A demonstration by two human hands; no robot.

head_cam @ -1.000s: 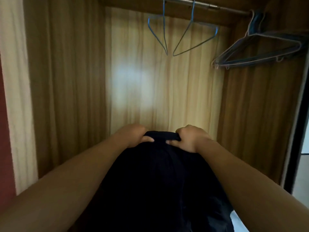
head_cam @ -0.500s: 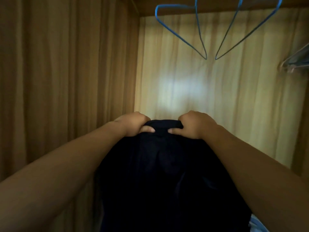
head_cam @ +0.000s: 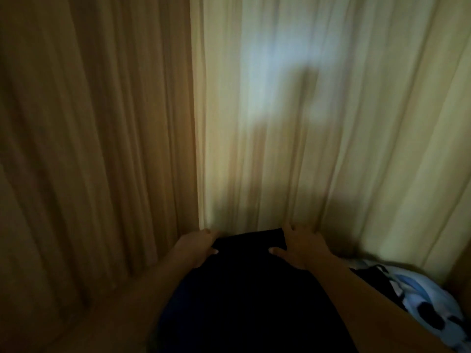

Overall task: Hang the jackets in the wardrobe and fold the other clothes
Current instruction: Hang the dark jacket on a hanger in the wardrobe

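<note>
Dark garment (head_cam: pixel 249 289), plain and near-black; left hand (head_cam: pixel 196 247) and right hand (head_cam: pixel 302 248) grip its top edge.

No legible text, label, brand, number or sign can be read. The dark garment (head_cam: pixel 244 289) shows no readable marking. Right of the garment, the light blue cloth (head_cam: pixel 420 296) carries black patches, possibly a print rather than lettering; blur prevents confirmation.

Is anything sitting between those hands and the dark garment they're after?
Nothing visible: the left hand and the right hand both grip the dark garment by its top edge. A pale blue patterned cloth lies off to its right.
</note>
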